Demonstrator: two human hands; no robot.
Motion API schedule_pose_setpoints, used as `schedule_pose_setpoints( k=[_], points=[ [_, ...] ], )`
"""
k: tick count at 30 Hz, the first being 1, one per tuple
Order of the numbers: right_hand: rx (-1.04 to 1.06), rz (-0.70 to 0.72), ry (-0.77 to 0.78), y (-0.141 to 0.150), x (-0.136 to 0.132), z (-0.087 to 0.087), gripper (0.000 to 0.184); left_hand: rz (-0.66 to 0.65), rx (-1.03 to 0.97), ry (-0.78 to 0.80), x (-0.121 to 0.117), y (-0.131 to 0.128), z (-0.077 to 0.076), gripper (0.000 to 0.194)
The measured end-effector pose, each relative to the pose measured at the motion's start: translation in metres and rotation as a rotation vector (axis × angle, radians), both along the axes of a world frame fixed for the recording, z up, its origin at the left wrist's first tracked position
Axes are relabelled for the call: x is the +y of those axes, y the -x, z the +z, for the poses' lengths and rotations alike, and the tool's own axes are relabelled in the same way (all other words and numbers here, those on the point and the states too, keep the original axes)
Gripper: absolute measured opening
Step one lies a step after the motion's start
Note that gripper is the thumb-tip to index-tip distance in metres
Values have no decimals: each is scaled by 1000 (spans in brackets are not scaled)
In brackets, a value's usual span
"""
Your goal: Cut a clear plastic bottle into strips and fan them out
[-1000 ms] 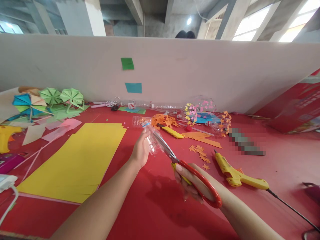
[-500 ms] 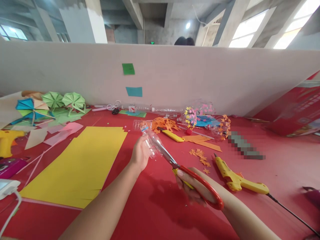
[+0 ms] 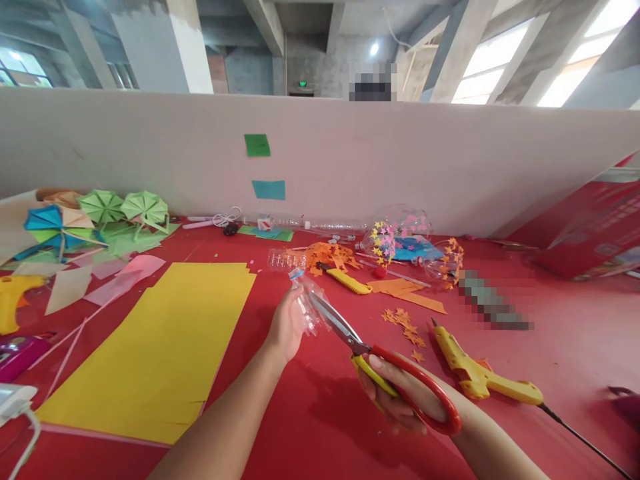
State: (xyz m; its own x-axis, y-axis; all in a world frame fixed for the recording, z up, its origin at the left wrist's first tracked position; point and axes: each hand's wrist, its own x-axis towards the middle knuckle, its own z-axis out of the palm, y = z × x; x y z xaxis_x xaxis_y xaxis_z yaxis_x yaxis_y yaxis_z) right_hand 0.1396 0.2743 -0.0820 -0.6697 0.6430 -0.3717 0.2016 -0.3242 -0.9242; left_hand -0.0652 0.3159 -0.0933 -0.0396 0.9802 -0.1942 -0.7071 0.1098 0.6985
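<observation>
My left hand (image 3: 289, 323) is closed around a clear plastic bottle piece (image 3: 311, 310) with a blue ring at its neck, held above the red table. In my right hand (image 3: 400, 393) is a pair of scissors (image 3: 356, 345) with red and yellow handles, its blades pointing up and left. The blade tips overlap the bottle piece in view; whether they cut into it I cannot tell. Behind my hands lie a yellow utility knife (image 3: 350, 280) and a heap of orange paper scraps (image 3: 330, 255). Orange paper stars (image 3: 404, 323) are scattered to the right of the scissors.
Yellow paper sheets (image 3: 155, 333) cover the left side. A yellow glue gun (image 3: 480, 373) with its cord lies at right. Paper umbrellas (image 3: 103, 205) stand at the back left, star-covered plastic pieces (image 3: 383, 237) at the back. A white partition (image 3: 400, 153) closes off the far side.
My right hand and the scissors have moved slightly right and down, away from the bottle piece. My left hand still holds the piece. The camera view has shifted a little.
</observation>
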Motion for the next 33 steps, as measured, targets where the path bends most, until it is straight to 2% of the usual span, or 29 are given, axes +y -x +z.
schedule_pose_setpoints(
  k=[3,8,11,17,27,33],
  points=[
    [5,13,-2,-4,1,0,54,-6,-34,20,0,-1,-2,27],
    [-167,20,-44,-9,3,7,55,-15,-67,43,2,-2,-6,29],
    [-180,21,-60,-11,4,8,54,-1,-94,82,4,0,-6,24],
    [-173,-90,-141,-14,8,2,54,25,-167,99,7,7,-2,16],
    [-216,-94,-246,-1,9,5,56,82,-79,32,7,5,-1,21],
    [-208,-97,-302,6,5,12,55,119,-1,57,7,6,0,25]
  ],
)
